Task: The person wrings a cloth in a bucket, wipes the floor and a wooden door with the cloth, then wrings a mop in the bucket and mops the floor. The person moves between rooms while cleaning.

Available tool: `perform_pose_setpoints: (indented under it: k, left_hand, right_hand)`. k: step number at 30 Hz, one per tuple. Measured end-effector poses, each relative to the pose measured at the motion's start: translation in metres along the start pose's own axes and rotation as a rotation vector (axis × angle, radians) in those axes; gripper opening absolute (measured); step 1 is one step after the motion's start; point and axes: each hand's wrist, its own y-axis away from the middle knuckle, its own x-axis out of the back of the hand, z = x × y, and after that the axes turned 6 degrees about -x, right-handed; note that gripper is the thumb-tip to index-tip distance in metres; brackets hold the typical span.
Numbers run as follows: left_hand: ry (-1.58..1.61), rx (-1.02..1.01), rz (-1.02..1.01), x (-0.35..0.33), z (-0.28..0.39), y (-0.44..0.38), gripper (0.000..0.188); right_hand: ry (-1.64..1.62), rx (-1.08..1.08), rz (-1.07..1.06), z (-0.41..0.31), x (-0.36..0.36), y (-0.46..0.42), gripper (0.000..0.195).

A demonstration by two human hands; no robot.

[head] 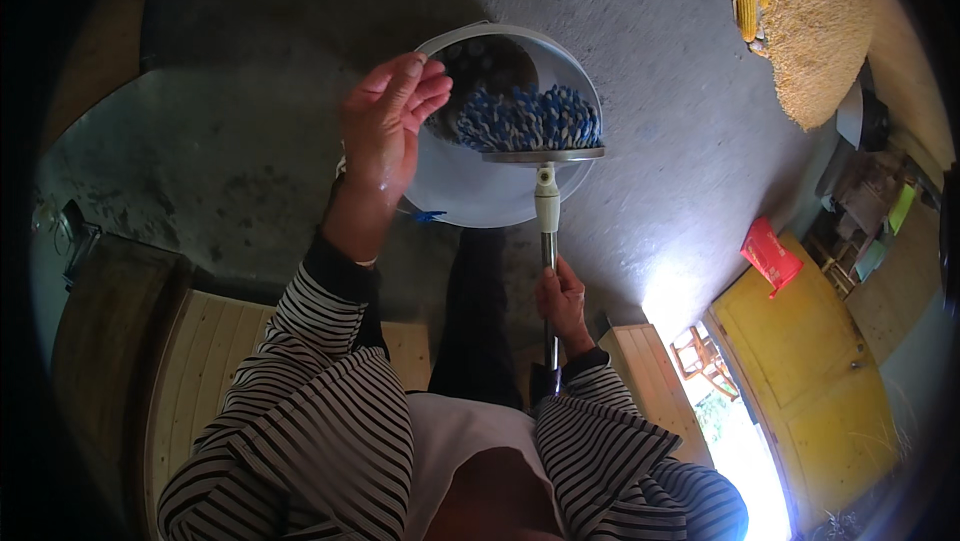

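Note:
A white plastic bucket (480,200) holding dark water (487,57) stands on the floor before me. Over its right part is a flat mop head with blue and white chenille strands (532,119), fixed to a metal plate (559,156). I cannot tell how deep the strands reach. My right hand (564,299) grips the metal mop handle (550,247) below a white plastic joint (547,203). Above the bucket's left rim, my left hand (394,106) is raised with loosely bent fingers and nothing visible in it. Its wrist glistens. A blue piece (429,216) sits at the bucket's near rim.
Loose corn kernels (817,31) are heaped at the upper right, with corn cobs (747,14) beside them. A red packet (771,256) is near a yellow door (817,391) by a bright doorway. Wooden furniture (210,361) stands at lower left, and a wooden box (652,383) at lower right.

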Motion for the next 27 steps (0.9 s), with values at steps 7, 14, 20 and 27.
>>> perform_pose_setpoints:
  k: [7, 14, 20, 27]
  left_hand:
    - [0.116, 0.038, -0.215, -0.015, 0.015, 0.012, 0.021]
    - [-0.024, -0.057, -0.253, -0.014, 0.025, 0.013, 0.024]
    - [-1.033, -0.413, -0.003, 0.118, 0.055, -0.062, 0.038]
    - [-1.229, -0.569, -0.255, 0.08, 0.05, -0.02, 0.026]
  right_hand:
    - [-0.005, -0.093, 0.037, -0.002, -0.004, 0.008, 0.037]
    - [-0.009, -0.104, 0.038, 0.002, -0.004, 0.009, 0.033]
    - [0.015, -0.105, -0.004, -0.009, -0.012, 0.014, 0.029]
    - [-0.074, -0.12, -0.062, -0.011, -0.008, 0.019, 0.028]
